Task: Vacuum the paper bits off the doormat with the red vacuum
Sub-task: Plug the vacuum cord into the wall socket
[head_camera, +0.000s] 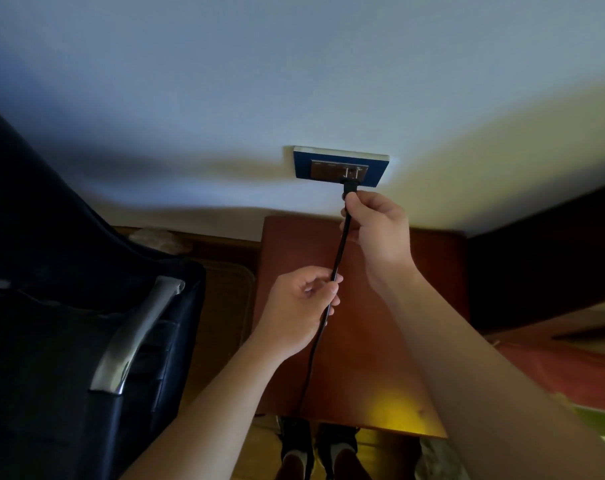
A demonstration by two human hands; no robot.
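1. The black plug (350,187) is gripped at its lower end by the right hand (380,233), with the fingers curled round it and the arm stretched up toward the wall.
2. The black cord (339,251) is pinched lower down by the left hand (301,310), between the thumb and curled fingers.
3. The plug is held against the dark face of a blue-framed socket plate (340,167); whether it is fully seated cannot be told.
4. The plate is mounted on a pale wall (294,81).
5. From the left hand the cord is led down over a reddish wooden tabletop (380,358) and past its near edge.
6. The red vacuum's place cannot be told from this view; only its cord is seen.
7. At the left a dark blue padded seat (51,289) is seen, with a silver bar (138,334) along its side.
8. Below the table edge a pair of dark shoes (295,441) is seen on the floor.
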